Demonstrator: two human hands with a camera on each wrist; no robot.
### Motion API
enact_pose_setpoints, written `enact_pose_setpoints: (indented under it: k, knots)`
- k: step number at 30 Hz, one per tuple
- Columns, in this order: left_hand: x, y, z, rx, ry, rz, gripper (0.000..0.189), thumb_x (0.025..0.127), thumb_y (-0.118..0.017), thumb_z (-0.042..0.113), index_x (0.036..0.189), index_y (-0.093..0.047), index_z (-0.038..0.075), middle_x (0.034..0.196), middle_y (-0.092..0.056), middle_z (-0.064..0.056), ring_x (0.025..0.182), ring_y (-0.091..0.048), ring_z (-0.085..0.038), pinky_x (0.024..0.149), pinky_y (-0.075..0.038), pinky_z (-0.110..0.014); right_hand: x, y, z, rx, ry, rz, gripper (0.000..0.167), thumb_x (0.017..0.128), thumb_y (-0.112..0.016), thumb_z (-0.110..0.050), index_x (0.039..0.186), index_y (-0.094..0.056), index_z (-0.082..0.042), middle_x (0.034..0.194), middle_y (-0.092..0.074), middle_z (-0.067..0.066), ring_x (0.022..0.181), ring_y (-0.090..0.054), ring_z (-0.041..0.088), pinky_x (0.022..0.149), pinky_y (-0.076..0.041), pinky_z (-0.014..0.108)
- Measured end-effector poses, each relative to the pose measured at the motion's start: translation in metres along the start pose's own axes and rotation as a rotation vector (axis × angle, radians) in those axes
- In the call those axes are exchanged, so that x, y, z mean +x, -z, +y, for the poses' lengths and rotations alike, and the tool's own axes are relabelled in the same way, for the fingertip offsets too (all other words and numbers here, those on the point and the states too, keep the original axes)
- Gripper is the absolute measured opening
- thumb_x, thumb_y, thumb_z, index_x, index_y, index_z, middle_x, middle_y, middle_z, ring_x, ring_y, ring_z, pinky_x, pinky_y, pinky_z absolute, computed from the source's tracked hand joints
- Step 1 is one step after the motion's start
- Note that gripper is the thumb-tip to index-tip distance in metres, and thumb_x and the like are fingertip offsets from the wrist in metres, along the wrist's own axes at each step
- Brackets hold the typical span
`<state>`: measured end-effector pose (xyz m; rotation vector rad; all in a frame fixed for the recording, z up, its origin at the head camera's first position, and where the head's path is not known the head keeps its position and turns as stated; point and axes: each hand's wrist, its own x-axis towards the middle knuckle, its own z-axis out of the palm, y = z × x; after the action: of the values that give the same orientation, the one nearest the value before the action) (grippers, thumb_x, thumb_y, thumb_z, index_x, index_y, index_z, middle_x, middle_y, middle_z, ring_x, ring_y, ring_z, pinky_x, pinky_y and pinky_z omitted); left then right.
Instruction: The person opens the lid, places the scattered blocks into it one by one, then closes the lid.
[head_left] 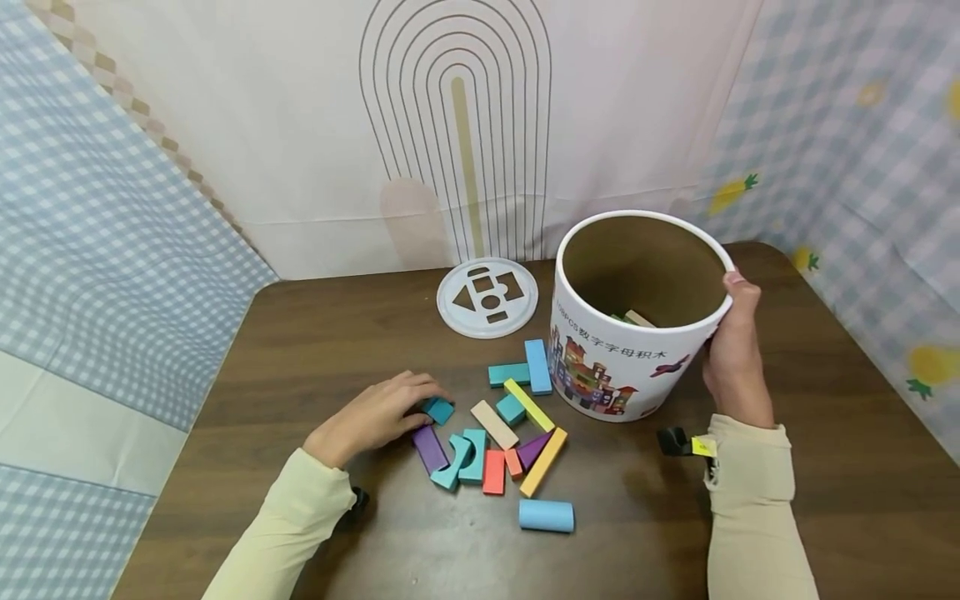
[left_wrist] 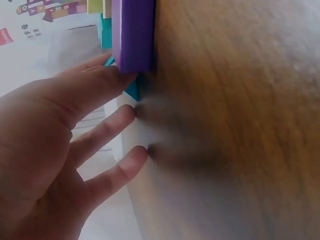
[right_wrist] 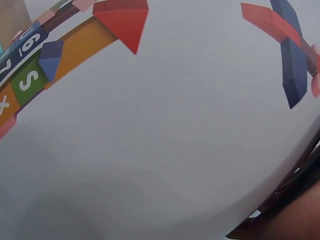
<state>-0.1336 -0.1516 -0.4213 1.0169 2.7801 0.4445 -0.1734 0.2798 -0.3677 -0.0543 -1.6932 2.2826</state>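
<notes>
My left hand (head_left: pixel 378 417) is at the left end of a group of coloured blocks, thumb and index finger on either side of a teal block (head_left: pixel 438 410). In the left wrist view, a purple block (left_wrist: pixel 132 37) partly hides the teal block (left_wrist: pixel 133 90), and the other fingers (left_wrist: pixel 122 162) are spread close over the table. With my right hand (head_left: pixel 738 358) I grip the right rim of a white printed bucket (head_left: pixel 607 358). A few blocks (head_left: pixel 637 318) show inside it. Its printed wall (right_wrist: pixel 165 110) fills the right wrist view.
Between the hands lie several blocks, among them a yellow stick (head_left: pixel 529 405), an orange stick (head_left: pixel 543 462), a red block (head_left: pixel 493 472) and a blue cylinder (head_left: pixel 546 516). A white lid (head_left: pixel 450 310) with shaped holes lies behind them. Patterned cloth (head_left: pixel 300 125) hangs around the wooden table (head_left: pixel 322 325).
</notes>
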Motion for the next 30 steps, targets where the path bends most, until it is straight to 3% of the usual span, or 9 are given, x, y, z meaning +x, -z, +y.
enact_pose_setpoints:
  k: [7, 14, 19, 23, 27, 30]
  knots:
    - [0.005, 0.012, 0.012, -0.122, -0.06, 0.063, 0.034, 0.1, -0.069, 0.001, 0.134, -0.066, 0.003, 0.126, -0.061, -0.008, 0.11, -0.064, -0.019, 0.094, -0.057, -0.038, 0.0, -0.002, -0.001, -0.009, 0.012, 0.005, 0.045, 0.107, -0.033, -0.044, 0.139, -0.056, -0.024, 0.132, -0.053, -0.001, 0.122, -0.047, 0.015, 0.105, -0.031, 0.028]
    - [0.018, 0.039, 0.039, -0.142, -0.166, 0.185, 0.041, 0.097, -0.069, -0.007, 0.137, -0.062, 0.0, 0.131, -0.059, -0.012, 0.102, -0.065, -0.019, 0.087, -0.059, -0.034, 0.0, -0.002, 0.0, -0.027, 0.021, -0.008, 0.045, 0.106, -0.034, -0.046, 0.138, -0.057, -0.023, 0.131, -0.053, -0.001, 0.12, -0.047, 0.014, 0.103, -0.031, 0.028]
    - [0.035, 0.063, 0.062, -0.178, -0.23, 0.251, 0.05, 0.097, -0.072, -0.003, 0.145, -0.055, -0.002, 0.133, -0.06, -0.014, 0.097, -0.069, -0.019, 0.084, -0.06, -0.03, 0.0, -0.001, 0.0, -0.047, 0.021, -0.01, 0.046, 0.106, -0.034, -0.047, 0.139, -0.056, -0.023, 0.132, -0.051, -0.001, 0.121, -0.045, 0.014, 0.103, -0.029, 0.029]
    - [0.052, 0.082, 0.081, -0.195, -0.306, 0.326, 0.051, 0.098, -0.072, -0.001, 0.146, -0.054, -0.002, 0.129, -0.061, -0.014, 0.104, -0.07, -0.02, 0.089, -0.06, -0.027, 0.0, 0.0, 0.001, -0.051, 0.027, -0.008, 0.046, 0.106, -0.034, -0.046, 0.137, -0.057, -0.022, 0.132, -0.05, -0.001, 0.121, -0.044, 0.014, 0.104, -0.028, 0.03]
    - [0.069, 0.102, 0.102, -0.152, -0.357, 0.371, 0.051, 0.1, -0.072, 0.008, 0.148, -0.054, 0.002, 0.134, -0.061, -0.01, 0.114, -0.065, -0.017, 0.097, -0.056, -0.028, 0.0, 0.001, 0.002, -0.052, 0.034, -0.003, 0.046, 0.105, -0.035, -0.046, 0.136, -0.058, -0.022, 0.132, -0.051, -0.001, 0.121, -0.044, 0.015, 0.105, -0.028, 0.032]
    - [0.084, 0.115, 0.118, -0.097, -0.362, 0.364, 0.052, 0.102, -0.071, 0.017, 0.15, -0.054, 0.004, 0.137, -0.06, -0.009, 0.122, -0.06, -0.018, 0.105, -0.052, -0.029, 0.0, 0.001, 0.002, -0.054, 0.037, -0.004, 0.048, 0.105, -0.035, -0.046, 0.14, -0.056, -0.021, 0.135, -0.049, 0.0, 0.124, -0.043, 0.016, 0.107, -0.027, 0.033]
